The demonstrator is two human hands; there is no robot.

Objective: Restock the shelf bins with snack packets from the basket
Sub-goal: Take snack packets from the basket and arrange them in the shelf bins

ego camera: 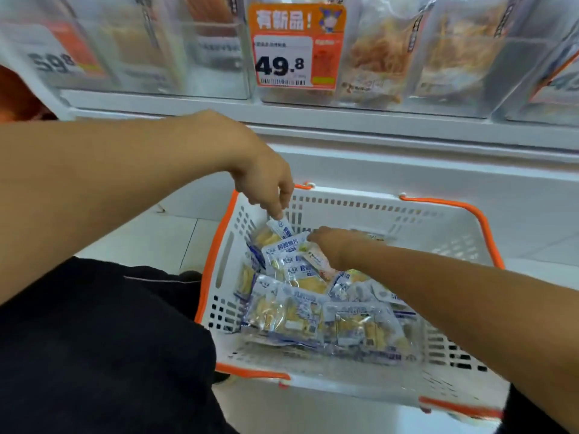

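A white plastic basket [344, 208] with orange rim and handles stands on the floor below the shelf. It holds several blue-and-white snack packets [300, 321] with yellow contents. My left hand [266, 180] reaches down over the basket's far left corner and pinches the top of one packet [279, 226]. My right hand [333, 245] is deeper in the basket, with its fingers curled round a bunch of packets [294, 258]. Clear shelf bins [407, 57] with larger snack bags line the shelf above.
An orange price tag reading 49.8 [296, 47] hangs on a bin front, and a 59.8 tag [56, 57] hangs at the left. The white shelf ledge [344, 120] juts out above the basket. My dark-clothed knee [94, 339] is at the lower left.
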